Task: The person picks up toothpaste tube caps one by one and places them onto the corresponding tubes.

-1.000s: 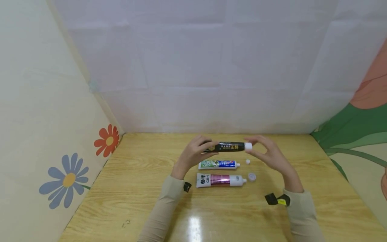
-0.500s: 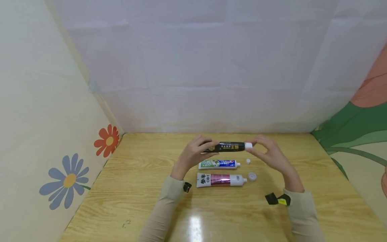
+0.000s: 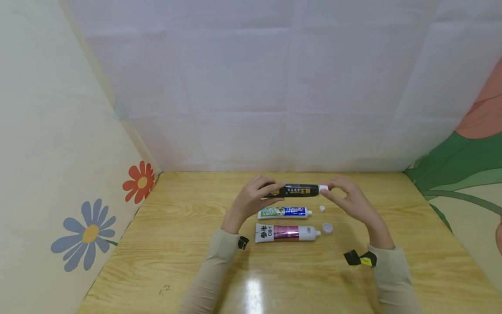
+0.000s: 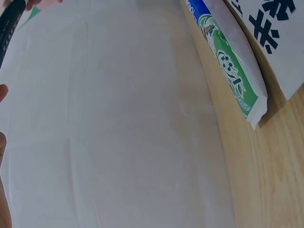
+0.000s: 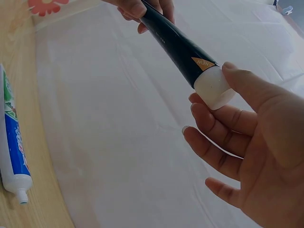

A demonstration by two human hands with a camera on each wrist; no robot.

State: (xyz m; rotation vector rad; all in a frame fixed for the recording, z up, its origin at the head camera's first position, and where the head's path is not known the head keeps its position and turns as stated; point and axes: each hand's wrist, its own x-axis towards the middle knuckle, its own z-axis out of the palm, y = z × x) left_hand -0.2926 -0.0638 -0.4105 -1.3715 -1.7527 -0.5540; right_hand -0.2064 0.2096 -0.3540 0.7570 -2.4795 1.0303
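Note:
A black toothpaste tube (image 3: pixel 300 190) with gold lettering is held level above the table, its white cap (image 5: pixel 213 87) to the right. My left hand (image 3: pixel 251 198) grips the tube's left end between thumb and fingers. On the cap, the thumb and fingers of my right hand (image 3: pixel 351 203) pinch from either side; in the right wrist view the other fingers spread below it. Beneath lie a green and blue toothpaste tube (image 3: pixel 283 213) and a white and pink one (image 3: pixel 287 233), both with bare nozzles pointing right. The left wrist view catches only bits of the left hand at its edge.
A small white cap (image 3: pixel 322 209) lies right of the green and blue tube, and a wider white cap (image 3: pixel 327 228) beside the pink one. The wooden table (image 3: pixel 176 261) meets a white sheet (image 3: pixel 243 87) at the back and flower-painted walls at the sides.
The right thumb and fingers have closed in on the white cap and shifted slightly along it. The left hand and the black tube stay nearly still.

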